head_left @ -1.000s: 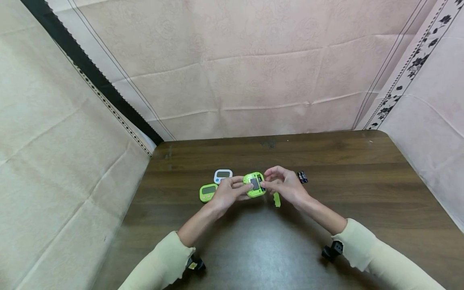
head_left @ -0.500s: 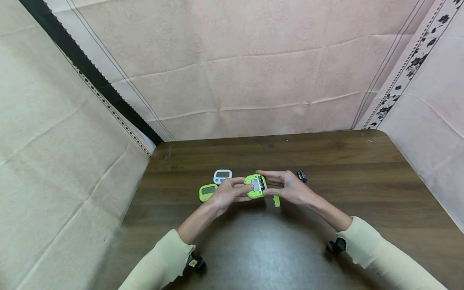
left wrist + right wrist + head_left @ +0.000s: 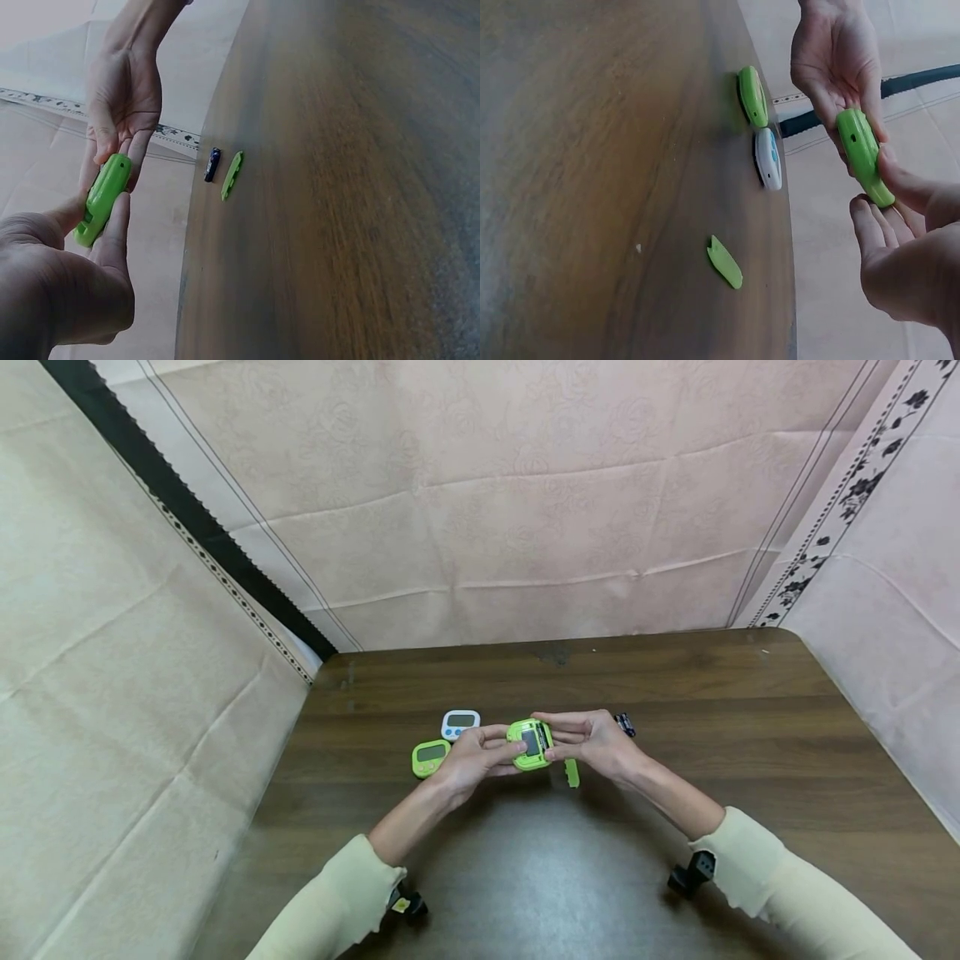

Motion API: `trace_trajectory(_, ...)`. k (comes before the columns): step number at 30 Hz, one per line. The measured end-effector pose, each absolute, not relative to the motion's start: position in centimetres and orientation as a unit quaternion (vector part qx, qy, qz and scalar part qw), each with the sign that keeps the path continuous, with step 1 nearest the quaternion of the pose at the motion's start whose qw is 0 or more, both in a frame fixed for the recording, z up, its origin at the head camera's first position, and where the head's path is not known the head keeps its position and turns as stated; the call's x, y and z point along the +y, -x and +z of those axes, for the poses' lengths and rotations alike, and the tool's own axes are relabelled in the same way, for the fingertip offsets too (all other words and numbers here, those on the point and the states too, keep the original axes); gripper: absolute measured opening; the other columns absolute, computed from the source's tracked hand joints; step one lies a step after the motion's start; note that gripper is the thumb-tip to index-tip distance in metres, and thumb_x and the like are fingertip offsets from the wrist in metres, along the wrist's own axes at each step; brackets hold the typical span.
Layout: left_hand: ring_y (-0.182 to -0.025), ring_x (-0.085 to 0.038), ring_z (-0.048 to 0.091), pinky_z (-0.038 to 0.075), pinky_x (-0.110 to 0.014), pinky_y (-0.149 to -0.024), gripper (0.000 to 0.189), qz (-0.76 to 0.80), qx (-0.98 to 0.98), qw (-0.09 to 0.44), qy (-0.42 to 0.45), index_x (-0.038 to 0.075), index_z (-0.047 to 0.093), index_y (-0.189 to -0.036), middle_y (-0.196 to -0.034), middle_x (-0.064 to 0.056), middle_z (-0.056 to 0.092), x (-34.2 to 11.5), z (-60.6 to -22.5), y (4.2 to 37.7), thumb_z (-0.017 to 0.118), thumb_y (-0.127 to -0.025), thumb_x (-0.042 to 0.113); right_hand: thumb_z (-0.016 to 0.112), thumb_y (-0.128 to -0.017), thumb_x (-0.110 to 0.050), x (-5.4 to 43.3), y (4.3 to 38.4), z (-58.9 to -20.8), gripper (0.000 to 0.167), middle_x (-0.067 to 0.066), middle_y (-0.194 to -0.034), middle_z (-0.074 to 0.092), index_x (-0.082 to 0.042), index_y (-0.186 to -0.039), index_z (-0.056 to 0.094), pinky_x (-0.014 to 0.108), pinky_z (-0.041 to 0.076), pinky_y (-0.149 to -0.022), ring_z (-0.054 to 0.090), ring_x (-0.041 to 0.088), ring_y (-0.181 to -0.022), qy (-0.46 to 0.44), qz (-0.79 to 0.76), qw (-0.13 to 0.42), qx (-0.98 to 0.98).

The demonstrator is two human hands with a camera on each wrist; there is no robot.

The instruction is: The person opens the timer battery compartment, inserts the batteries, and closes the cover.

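Note:
A lime-green digital timer [image 3: 530, 743] is held up over the table, its back toward the head camera and its battery slot uncovered. A dark battery shows in the slot. My left hand [image 3: 472, 758] pinches the timer's left side, thumb on its back and fingers beneath. On the other side, my right hand [image 3: 596, 747] holds the right edge, with the thumb [image 3: 911, 180] on the timer [image 3: 862, 154] and fingers reaching along its far side. A loose green battery cover [image 3: 572, 773] lies on the table below my right hand.
Another green timer [image 3: 431, 758] and a white timer [image 3: 460, 723] lie on the brown table [image 3: 555, 877] left of my hands. Dark batteries [image 3: 625, 724] lie just beyond my right hand. Pale cloth [image 3: 487, 527] hangs behind the table.
My right hand's fingers have left the battery slot and straightened along the timer's far edge, with the thumb at the near edge. The timer has turned and shifted slightly right.

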State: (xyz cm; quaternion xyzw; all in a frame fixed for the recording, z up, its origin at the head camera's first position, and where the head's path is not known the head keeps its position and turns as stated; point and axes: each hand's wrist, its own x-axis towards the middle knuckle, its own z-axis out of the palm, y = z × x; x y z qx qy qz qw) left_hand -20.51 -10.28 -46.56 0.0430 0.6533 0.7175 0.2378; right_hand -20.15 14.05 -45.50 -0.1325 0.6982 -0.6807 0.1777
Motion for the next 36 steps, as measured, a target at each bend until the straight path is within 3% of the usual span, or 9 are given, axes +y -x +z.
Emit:
trace_trajectory(7,-0.104,-0.026,0.077,0.064,-0.039,-0.089,0.041,0.711,0.662,0.235,-0.038,-0.005,0.064,-0.136,-0.121,-0.019,0.076,-10.1,-46.3,20.5,0.077,-0.099,0.006,0.079,-0.093,0.003,13.8,19.9,-45.6,0.053,0.015,-0.140,0.067,-0.007,-0.144,0.066,0.033,0.059,-0.097,0.066,0.026,-0.128,0.096,-0.689,0.164,0.700)
trace_trajectory(15,-0.107,-0.027,0.076,0.060,-0.047,-0.096,0.040,0.692,0.681,0.229,-0.066,-0.005,0.064,-0.136,-0.122,-0.018,0.076,-9.7,-46.7,20.3,0.076,-0.100,0.008,0.081,-0.095,-0.004,14.2,19.9,-46.2,0.042,0.011,-0.131,0.073,-0.007,-0.135,0.073,0.037,0.061,-0.095,0.072,0.022,-0.118,0.107,-0.665,0.120,0.730)
trace_trajectory(19,-0.108,-0.027,0.076,0.060,-0.048,-0.096,0.040,0.686,0.690,0.216,-0.076,-0.006,0.064,-0.137,-0.123,-0.020,0.075,-9.8,-47.0,20.4,0.075,-0.100,0.006,0.080,-0.098,-0.014,14.8,20.5,-46.6,0.040,0.011,-0.132,0.073,-0.007,-0.136,0.072,0.039,0.060,-0.098,0.071,0.022,-0.120,0.132,-0.641,0.115,0.747)
trace_trajectory(23,-0.107,-0.026,0.076,0.060,-0.050,-0.097,0.041,0.680,0.702,0.197,-0.076,-0.006,0.064,-0.136,-0.123,-0.021,0.075,-10.2,-47.0,20.6,0.077,-0.099,0.005,0.078,-0.100,-0.017,15.8,21.1,-47.1,0.046,0.015,-0.139,0.069,-0.004,-0.142,0.066,0.032,0.059,-0.098,0.067,0.029,-0.126,0.143,-0.614,0.139,0.764)
trace_trajectory(30,-0.106,-0.025,0.076,0.059,-0.051,-0.098,0.039,0.691,0.694,0.192,-0.071,-0.005,0.065,-0.135,-0.122,-0.021,0.075,-10.9,-47.0,20.8,0.076,-0.098,0.000,0.082,-0.095,-0.010,17.6,21.4,-49.1,0.050,0.021,-0.136,0.068,0.003,-0.140,0.065,0.026,0.057,-0.090,0.064,0.036,-0.121,0.172,-0.536,0.157,0.811)
trace_trajectory(36,-0.106,-0.025,0.076,0.058,-0.051,-0.099,0.039,0.681,0.701,0.196,-0.080,-0.005,0.065,-0.135,-0.123,-0.020,0.075,-11.4,-47.1,20.7,0.077,-0.098,0.003,0.091,-0.085,-0.009,18.0,21.3,-50.9,0.048,0.018,-0.117,0.069,0.006,-0.127,0.072,0.036,0.059,-0.086,0.061,0.033,-0.103,0.237,-0.452,0.099,0.855)
